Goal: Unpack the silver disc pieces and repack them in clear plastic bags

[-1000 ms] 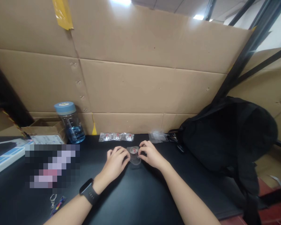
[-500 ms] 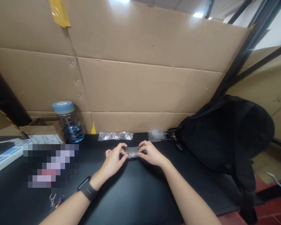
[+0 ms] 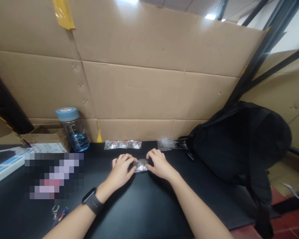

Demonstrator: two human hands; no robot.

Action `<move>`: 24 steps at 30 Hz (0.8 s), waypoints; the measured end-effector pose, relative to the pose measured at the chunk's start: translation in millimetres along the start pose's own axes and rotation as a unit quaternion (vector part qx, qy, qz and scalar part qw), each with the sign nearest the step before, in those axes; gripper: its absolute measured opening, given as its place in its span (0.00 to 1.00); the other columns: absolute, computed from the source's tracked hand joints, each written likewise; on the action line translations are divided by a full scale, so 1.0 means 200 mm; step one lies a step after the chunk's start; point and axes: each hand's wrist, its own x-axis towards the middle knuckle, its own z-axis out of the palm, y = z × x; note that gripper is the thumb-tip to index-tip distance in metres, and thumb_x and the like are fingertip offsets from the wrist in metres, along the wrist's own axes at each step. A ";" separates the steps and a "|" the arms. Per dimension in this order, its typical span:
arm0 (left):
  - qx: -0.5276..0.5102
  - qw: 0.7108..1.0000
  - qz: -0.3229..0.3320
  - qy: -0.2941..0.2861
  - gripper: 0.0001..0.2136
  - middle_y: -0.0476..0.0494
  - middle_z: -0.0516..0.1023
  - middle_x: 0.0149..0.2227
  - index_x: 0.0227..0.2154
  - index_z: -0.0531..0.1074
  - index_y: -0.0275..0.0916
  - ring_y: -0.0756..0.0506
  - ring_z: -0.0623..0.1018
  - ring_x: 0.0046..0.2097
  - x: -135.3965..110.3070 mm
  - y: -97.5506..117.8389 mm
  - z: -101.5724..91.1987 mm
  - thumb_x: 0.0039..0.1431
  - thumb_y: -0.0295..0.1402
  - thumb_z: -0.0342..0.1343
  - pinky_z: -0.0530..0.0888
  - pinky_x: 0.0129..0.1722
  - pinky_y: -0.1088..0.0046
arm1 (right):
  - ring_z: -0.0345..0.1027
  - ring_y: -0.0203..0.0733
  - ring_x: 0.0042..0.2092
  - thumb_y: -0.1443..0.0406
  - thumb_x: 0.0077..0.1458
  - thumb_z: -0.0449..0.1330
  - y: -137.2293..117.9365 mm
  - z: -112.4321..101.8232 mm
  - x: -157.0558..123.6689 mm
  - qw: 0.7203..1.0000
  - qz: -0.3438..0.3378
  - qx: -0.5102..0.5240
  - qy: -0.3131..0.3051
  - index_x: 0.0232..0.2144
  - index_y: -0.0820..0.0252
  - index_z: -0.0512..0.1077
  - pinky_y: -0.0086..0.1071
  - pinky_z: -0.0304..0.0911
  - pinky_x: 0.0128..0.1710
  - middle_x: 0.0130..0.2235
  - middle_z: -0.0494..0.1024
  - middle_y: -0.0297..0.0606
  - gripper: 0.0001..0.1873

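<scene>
A small clear plastic packet [image 3: 142, 166] with a round silvery piece and a red mark inside is at the middle of the black table, between my hands. My left hand [image 3: 122, 167], with a dark watch [image 3: 93, 200] on its wrist, has its thumb and forefinger on the packet's left edge. On the other side, my right hand [image 3: 161, 165] is open, the thumb at the packet's right edge and the forefinger raised apart from it. Behind them lie three similar packets [image 3: 123, 144] in a row. Some flat clear bags [image 3: 167, 143] rest to their right.
A black backpack [image 3: 239, 142] takes up the right side. At the left stand a blue-lidded water bottle [image 3: 77, 132] and an open cardboard box [image 3: 48, 134]. A key ring [image 3: 55, 209] lies near my left forearm. Behind the table [image 3: 142, 209] rises a cardboard wall [image 3: 139, 93].
The packet has come slightly toward me and now shows its round piece and red mark more clearly. My right fingers have spread apart. The row of packets has not moved.
</scene>
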 end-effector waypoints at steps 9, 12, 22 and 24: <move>-0.001 0.997 0.063 -0.033 0.13 0.43 0.75 0.52 0.48 0.76 0.48 0.37 0.63 0.57 -0.01 0.00 0.01 0.67 0.40 0.49 0.59 0.54 0.54 | 0.62 0.46 0.49 0.72 0.48 0.62 -0.07 -0.02 -0.01 0.994 -0.088 0.022 -0.068 0.45 0.50 0.74 0.41 0.51 0.53 0.45 0.74 0.36 0.20; 0.002 0.996 0.072 -0.045 0.15 0.43 0.75 0.53 0.50 0.74 0.48 0.35 0.63 0.59 -0.02 0.00 0.00 0.62 0.41 0.55 0.57 0.55 0.52 | 0.62 0.47 0.50 0.68 0.49 0.64 -0.07 0.00 -0.02 0.994 -0.076 0.022 -0.070 0.46 0.50 0.73 0.42 0.49 0.54 0.45 0.75 0.36 0.20; 0.000 0.998 0.052 -0.019 0.14 0.45 0.79 0.47 0.52 0.69 0.48 0.40 0.70 0.55 -0.01 -0.01 0.01 0.65 0.31 0.50 0.57 0.49 0.59 | 0.66 0.45 0.51 0.64 0.60 0.60 -0.05 0.00 -0.01 0.995 -0.038 0.063 -0.064 0.52 0.49 0.68 0.42 0.49 0.53 0.45 0.79 0.36 0.18; -0.006 0.999 0.037 -0.004 0.15 0.45 0.80 0.44 0.54 0.67 0.48 0.41 0.71 0.54 0.00 -0.01 0.01 0.66 0.32 0.49 0.57 0.48 0.60 | 0.67 0.45 0.50 0.62 0.62 0.58 -0.04 0.00 -0.01 0.996 -0.020 0.066 -0.057 0.53 0.49 0.67 0.42 0.49 0.52 0.44 0.79 0.36 0.16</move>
